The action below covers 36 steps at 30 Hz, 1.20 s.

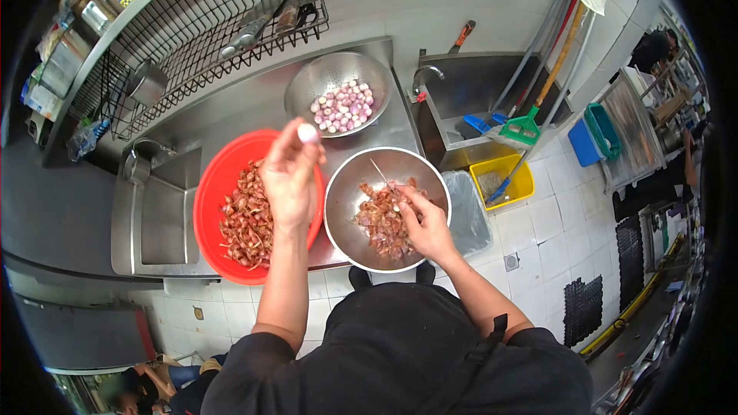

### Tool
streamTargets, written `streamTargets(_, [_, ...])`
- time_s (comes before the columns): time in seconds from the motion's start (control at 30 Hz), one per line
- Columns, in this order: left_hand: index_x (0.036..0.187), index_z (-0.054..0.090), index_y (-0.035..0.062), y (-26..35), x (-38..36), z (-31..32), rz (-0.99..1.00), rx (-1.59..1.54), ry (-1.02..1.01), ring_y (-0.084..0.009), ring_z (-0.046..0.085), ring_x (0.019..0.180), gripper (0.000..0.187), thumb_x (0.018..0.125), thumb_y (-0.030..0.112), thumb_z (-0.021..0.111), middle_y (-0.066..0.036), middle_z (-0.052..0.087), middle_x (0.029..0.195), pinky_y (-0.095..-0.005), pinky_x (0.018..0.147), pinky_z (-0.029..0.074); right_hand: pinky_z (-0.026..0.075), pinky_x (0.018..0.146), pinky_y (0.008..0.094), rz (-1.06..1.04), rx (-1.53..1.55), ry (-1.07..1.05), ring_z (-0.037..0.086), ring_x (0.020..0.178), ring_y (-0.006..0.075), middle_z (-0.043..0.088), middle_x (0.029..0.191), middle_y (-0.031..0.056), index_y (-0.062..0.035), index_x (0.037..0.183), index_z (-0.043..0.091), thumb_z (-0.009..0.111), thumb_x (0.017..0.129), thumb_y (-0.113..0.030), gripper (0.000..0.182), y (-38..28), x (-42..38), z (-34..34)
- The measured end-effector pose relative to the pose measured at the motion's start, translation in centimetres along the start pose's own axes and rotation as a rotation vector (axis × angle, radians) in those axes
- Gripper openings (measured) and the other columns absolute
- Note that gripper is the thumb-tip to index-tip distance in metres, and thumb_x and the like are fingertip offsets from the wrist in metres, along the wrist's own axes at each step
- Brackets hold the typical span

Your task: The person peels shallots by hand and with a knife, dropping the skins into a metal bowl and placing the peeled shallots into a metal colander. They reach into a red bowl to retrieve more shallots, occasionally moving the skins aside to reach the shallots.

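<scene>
My left hand (290,177) is raised over the edge of a red basin (206,219), its fingers pinching a peeled shallot (307,133). Unpeeled shallots (246,223) with brown skins fill much of that basin. Behind my left hand stands a metal colander (304,81) holding peeled pinkish-white shallots (344,107). My right hand (420,223) is over a steel bowl (342,184), gripping a small knife (380,171) whose thin blade points up and left. Loose shallot skins (384,219) lie in the bowl beneath it.
At left is a sink (165,219), with a wire rack (207,38) above the counter. A second sink (492,81) with mops and a green brush (523,129) is at back right. A yellow bucket (526,184) stands on the floor. Another person (134,388) is at lower left.
</scene>
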<state>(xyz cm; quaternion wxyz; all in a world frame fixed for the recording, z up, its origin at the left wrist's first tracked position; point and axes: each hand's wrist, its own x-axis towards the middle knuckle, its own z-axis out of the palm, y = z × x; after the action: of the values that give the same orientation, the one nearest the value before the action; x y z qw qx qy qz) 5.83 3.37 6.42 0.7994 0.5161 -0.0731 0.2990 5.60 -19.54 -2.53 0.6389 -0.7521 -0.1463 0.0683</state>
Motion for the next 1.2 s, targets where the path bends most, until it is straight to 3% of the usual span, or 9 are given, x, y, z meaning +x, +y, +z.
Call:
streamTargets(0.27, [0.137,0.049,-0.0016,-8.5,8.7,-3.9,-0.116,1.025,0.145,-0.0162,0.068,0.082,0.059,0.083,0.003,0.073,-0.017,0.064,0.116,-0.0295,0.068,0.055,0.049,0.092,0.0333,0.001,-0.028,-0.014,0.067,0.108,0.0278,0.068,0.113,0.0242,0.0011,0.125,0.062,0.055,0.098,-0.015,0.033,0.6,-0.8,0.2])
streamTargets(0.4, [0.096,0.072,0.0014,-8.7,0.2,-2.5,-0.137,1.071,-0.078,-0.0181,0.066,0.065,0.014,0.089,0.013,0.069,-0.01,0.069,0.073,-0.0328,0.064,0.054,0.051,0.083,0.0313,0.099,-0.097,0.031,0.069,0.092,0.0206,0.071,0.099,0.0221,0.0028,0.122,0.063,0.056,0.098,-0.018,0.033,0.6,-1.1,-0.9])
streamTargets(0.47, [0.103,0.072,0.0054,-11.5,-4.2,-4.0,-0.315,1.448,-0.41,-0.0304,0.071,0.084,0.022,0.082,0.013,0.07,-0.019,0.071,0.09,-0.0427,0.085,0.054,0.05,0.075,0.0308,0.114,-0.04,0.032,0.064,0.08,0.0154,0.071,0.085,0.0125,0.0028,0.121,0.064,0.054,0.099,-0.02,0.032,2.1,-1.0,-0.9])
streamTargets(0.53, [0.136,0.056,0.0147,-11.7,-9.0,-2.9,-0.286,1.836,-0.649,-0.0402,0.039,0.136,0.068,0.072,0.017,0.077,-0.02,0.059,0.13,-0.0562,0.114,0.025,0.05,0.076,0.0309,-0.008,-0.071,0.065,0.062,0.079,0.0147,0.07,0.084,0.0098,0.0026,0.119,0.065,0.054,0.1,-0.02,0.032,0.8,-0.7,-0.7])
streamTargets(0.7, [0.134,0.056,0.0098,-9.5,-9.7,-3.9,-0.802,1.525,-0.676,-0.0369,0.039,0.137,0.058,0.079,0.015,0.073,-0.02,0.054,0.135,-0.0545,0.11,0.028,0.037,0.046,0.0245,0.329,-0.005,-0.197,0.048,0.05,0.0064,0.059,0.063,0.0026,0.0062,0.114,0.062,0.055,0.1,-0.019,0.029,1.7,0.7,-1.2])
streamTargets(0.77, [0.12,0.064,0.004,-8.5,-10.3,-4.7,0.059,1.273,-0.294,-0.033,0.06,0.114,0.038,0.083,0.009,0.068,-0.021,0.067,0.112,-0.0502,0.106,0.036,0.037,0.044,0.0248,0.464,0.026,-0.315,0.048,0.047,0.0075,0.057,0.061,0.0026,0.0065,0.117,0.06,0.055,0.1,-0.018,0.031,0.9,1.4,-1.6])
streamTargets(0.83, [0.113,0.067,0.0019,-6.7,-8.9,-6.0,0.02,1.259,-0.207,-0.0336,0.064,0.106,0.029,0.084,0.007,0.065,-0.021,0.068,0.106,-0.0483,0.103,0.041,0.037,0.04,0.025,0.519,0.026,-0.329,0.048,0.043,0.0091,0.057,0.062,0.0032,0.0063,0.123,0.056,0.055,0.1,-0.018,0.034,0.9,1.7,-1.7])
streamTargets(1.0, [0.099,0.071,0.0002,-6.7,-4.1,-14.2,-0.506,1.29,0.08,-0.0365,0.068,0.095,0.018,0.085,0.006,0.062,-0.023,0.07,0.092,-0.0454,0.086,0.053,0.038,0.043,0.0243,0.417,-0.038,-0.261,0.051,0.048,0.0081,0.059,0.066,0.0031,0.0063,0.123,0.056,0.055,0.099,-0.018,0.034,2.3,1.8,-1.2])
streamTargets(1.2, [0.099,0.072,0.0011,-14.0,-1.6,-22.7,-0.365,1.775,-0.113,-0.0359,0.068,0.09,0.022,0.084,0.013,0.061,-0.024,0.07,0.087,-0.0473,0.086,0.053,0.053,0.07,0.0295,0.354,-0.161,-0.362,0.067,0.081,0.0178,0.069,0.093,0.0154,0.0071,0.118,0.061,0.058,0.097,-0.018,0.033,1.4,0.8,0.1])
